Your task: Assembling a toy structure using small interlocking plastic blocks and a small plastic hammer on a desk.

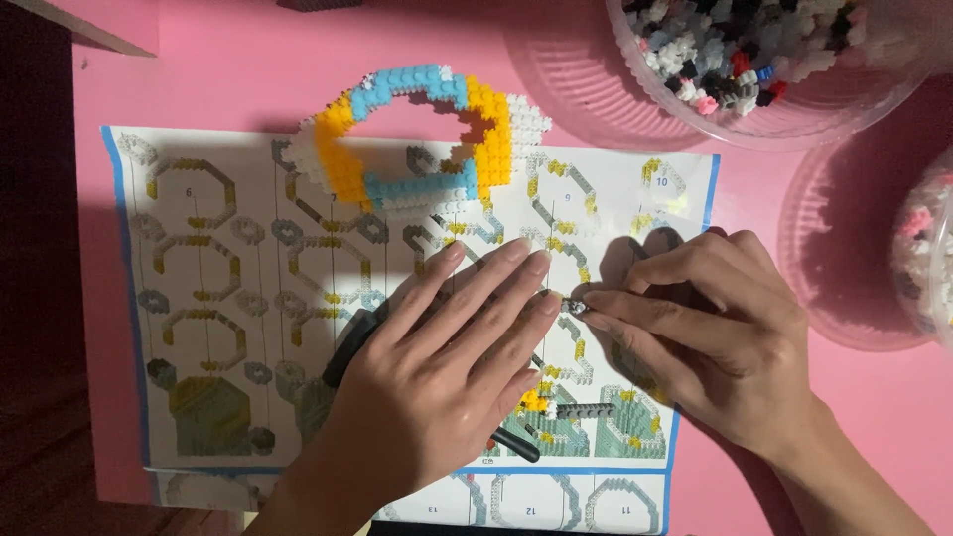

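My left hand (447,357) lies flat, fingers together, on a printed instruction sheet (218,288) spread over a pink table. My right hand (705,328) pinches a tiny grey building block (574,306) between thumb and forefinger, right at my left fingertips. A ring-shaped model of small blue, orange, yellow and white blocks (417,139) rests on the sheet's top edge. A small yellow and grey block piece (566,405) lies on the sheet below my hands.
A clear plastic bowl (774,69) of mixed small blocks stands at the top right. Another clear container (923,258) sits at the right edge. A dark object (349,347) lies partly under my left hand. The table's left edge drops into darkness.
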